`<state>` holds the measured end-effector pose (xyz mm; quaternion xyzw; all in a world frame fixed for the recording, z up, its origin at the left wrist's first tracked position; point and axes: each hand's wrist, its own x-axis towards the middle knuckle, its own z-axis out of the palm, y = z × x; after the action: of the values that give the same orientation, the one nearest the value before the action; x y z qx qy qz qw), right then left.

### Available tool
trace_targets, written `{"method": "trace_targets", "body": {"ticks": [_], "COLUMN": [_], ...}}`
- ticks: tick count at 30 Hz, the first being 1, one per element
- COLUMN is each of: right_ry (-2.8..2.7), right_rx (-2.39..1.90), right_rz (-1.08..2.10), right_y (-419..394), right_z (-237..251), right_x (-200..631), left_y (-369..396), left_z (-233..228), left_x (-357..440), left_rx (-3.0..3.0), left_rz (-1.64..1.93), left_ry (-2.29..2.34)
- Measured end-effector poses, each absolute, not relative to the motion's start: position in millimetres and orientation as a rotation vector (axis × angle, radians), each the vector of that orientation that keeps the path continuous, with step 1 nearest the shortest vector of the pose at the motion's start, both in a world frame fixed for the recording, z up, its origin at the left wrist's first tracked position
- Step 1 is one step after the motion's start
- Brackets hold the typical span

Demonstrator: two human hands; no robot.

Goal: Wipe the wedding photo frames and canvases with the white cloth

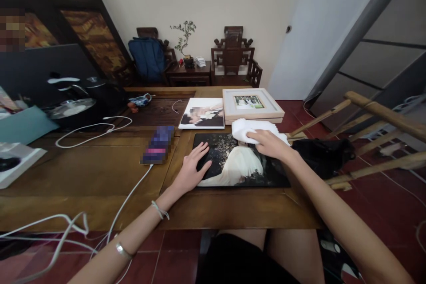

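A dark photo panel (216, 159), printed with a figure in a white gown, lies flat near the table's front edge. On its left edge rests my left hand (195, 164), fingers spread and holding nothing. My right hand (268, 142) presses a bunched white cloth (258, 128) against the panel's upper right part, covering that area of the picture. Behind the panel is a smaller white-edged photo (203, 113). Beside that photo, a pale wooden picture frame (251, 103) with a small picture inside lies flat, its near edge close to the cloth.
A phone (158, 144) on a white cable (128, 199) lies left of the panel. Further left are a looped white cord (95, 135), a pot with a glass lid (73, 108) and a teal box (29, 126). A wooden chair (346, 142) stands close on the right.
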<state>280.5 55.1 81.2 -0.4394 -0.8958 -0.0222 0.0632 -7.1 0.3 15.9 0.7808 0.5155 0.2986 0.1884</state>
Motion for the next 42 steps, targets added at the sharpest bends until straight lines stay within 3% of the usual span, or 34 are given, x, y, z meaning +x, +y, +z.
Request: {"method": "trace_targets", "body": {"ticks": [4,15,26,30,42], "right_ry": [-2.689,-2.771,-2.675,-2.651,-2.758], "right_rx": [-1.332,-1.007,-1.306,-1.344,-1.04], "right_rz": [-0.092,0.056,-0.014,-0.043,0.052], "right_y": [45.8,-118.3,35.0,51.1,-111.3], "right_z": [72.9,56.1,72.2,70.1,54.7], "right_x": [283.3,290.8,305.0,303.1,298.2], "left_y": [0.3,1.2,5.8,7.6,8.3], "left_z": [15.8,16.4,18.7,18.1,15.6], "left_x": [-6.9,-4.0,-3.7,-4.3,-3.9], "left_rx": [2.201,2.182,2.185,2.178,2.118], "left_rz": [0.851,0.873,0.826,0.855,0.952], "left_ry": [1.432,1.453,1.466,1.454,1.413]}}
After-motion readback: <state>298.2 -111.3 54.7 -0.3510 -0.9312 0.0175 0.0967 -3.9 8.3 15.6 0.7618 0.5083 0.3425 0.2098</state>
